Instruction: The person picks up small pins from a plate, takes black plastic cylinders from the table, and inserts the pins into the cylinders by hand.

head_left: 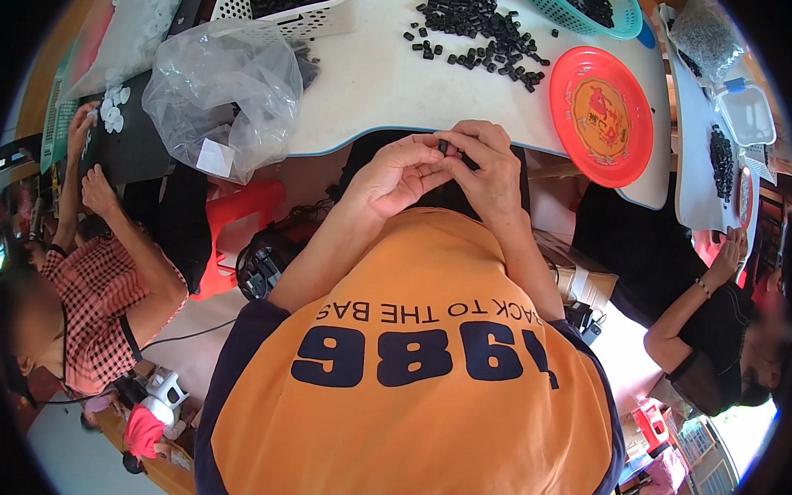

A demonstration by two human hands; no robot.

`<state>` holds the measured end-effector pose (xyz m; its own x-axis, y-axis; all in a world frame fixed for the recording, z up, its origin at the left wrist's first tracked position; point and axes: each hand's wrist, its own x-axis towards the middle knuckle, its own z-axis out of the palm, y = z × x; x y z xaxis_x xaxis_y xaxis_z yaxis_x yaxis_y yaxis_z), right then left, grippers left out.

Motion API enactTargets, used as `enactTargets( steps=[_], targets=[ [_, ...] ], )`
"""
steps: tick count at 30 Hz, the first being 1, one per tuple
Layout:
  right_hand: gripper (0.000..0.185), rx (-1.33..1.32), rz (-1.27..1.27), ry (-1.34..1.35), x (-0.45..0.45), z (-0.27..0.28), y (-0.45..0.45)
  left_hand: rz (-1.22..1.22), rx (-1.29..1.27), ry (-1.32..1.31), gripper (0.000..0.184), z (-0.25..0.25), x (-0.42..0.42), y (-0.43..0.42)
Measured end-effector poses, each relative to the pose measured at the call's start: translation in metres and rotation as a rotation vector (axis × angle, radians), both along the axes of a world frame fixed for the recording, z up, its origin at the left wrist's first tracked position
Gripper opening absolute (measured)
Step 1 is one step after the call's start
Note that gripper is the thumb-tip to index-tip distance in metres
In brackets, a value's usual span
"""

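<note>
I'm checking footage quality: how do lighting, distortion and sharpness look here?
Head view: strong wide-angle bending, with black corners; head view: washed-out brightness near the lower right edge, highlights on the clear plastic bag; head view: left hand and right hand fairly sharp, the black piece between them too small for detail.

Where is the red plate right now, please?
In the head view, the red plate lies on the white table, to the right of the right hand, beside the green basket.

Black piece (443, 147), orange-centred red plate (602, 118)
</note>
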<state>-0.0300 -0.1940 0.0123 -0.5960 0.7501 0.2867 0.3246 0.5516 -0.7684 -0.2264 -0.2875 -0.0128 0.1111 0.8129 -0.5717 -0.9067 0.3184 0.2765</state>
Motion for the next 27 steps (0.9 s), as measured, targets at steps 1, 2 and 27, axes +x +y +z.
enactTargets(
  steps=[1, 2, 27],
  targets=[
    [0.037, -0.084, -0.008, 0.014, -0.001, 0.002, -0.002, -0.061, 0.059, -0.039, 0.022, 0.001, -0.003, 0.0],
    [0.037, -0.169, -0.016, 0.028, -0.001, 0.003, -0.004, -0.061, 0.057, -0.039, 0.022, 0.001, -0.005, -0.001],
    [0.043, -0.559, 0.089, 0.195, 0.002, -0.018, 0.005, -0.084, -0.002, -0.086, 0.02, -0.018, -0.013, -0.008]
  ],
)
